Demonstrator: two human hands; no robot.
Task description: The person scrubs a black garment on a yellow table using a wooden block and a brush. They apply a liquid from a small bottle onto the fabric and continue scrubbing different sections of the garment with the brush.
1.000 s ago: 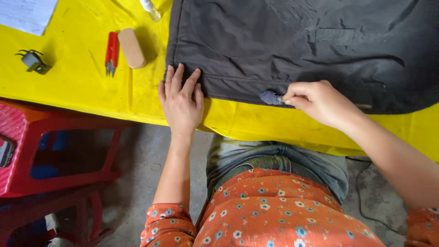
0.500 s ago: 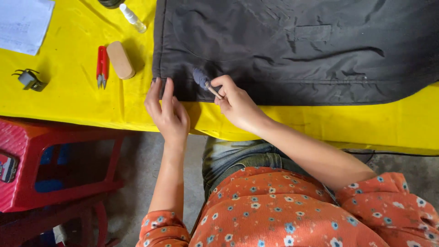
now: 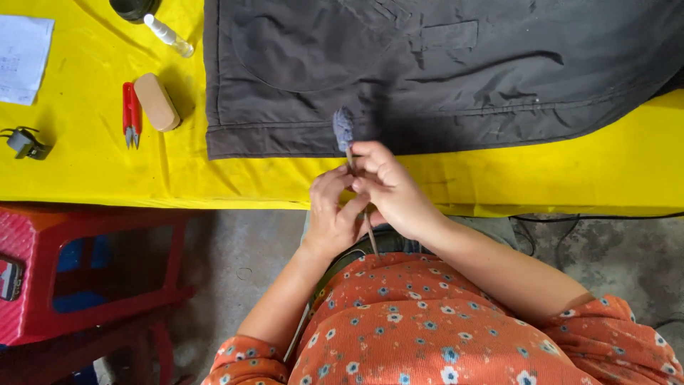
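A dark grey garment (image 3: 442,71) lies spread over a yellow table (image 3: 92,171). My right hand (image 3: 388,185) grips a thin stick (image 3: 370,232) topped with a grey fluffy tip (image 3: 343,127), which rests at the garment's lower hem. My left hand (image 3: 331,214) meets the right one just off the table's front edge, its fingers pinching the stick too. Both hands are close together, in front of my orange flowered shirt (image 3: 427,328).
On the table's left part lie red thread snips (image 3: 130,114), a tan oblong block (image 3: 157,102), a small clear bottle (image 3: 169,37), a white paper sheet (image 3: 23,57) and a small grey plug (image 3: 25,142). A red plastic stool (image 3: 78,278) stands left of me.
My left hand has lifted off the garment's hem and come back to meet the right hand on the stick. The right hand has drawn back toward me from the cloth.
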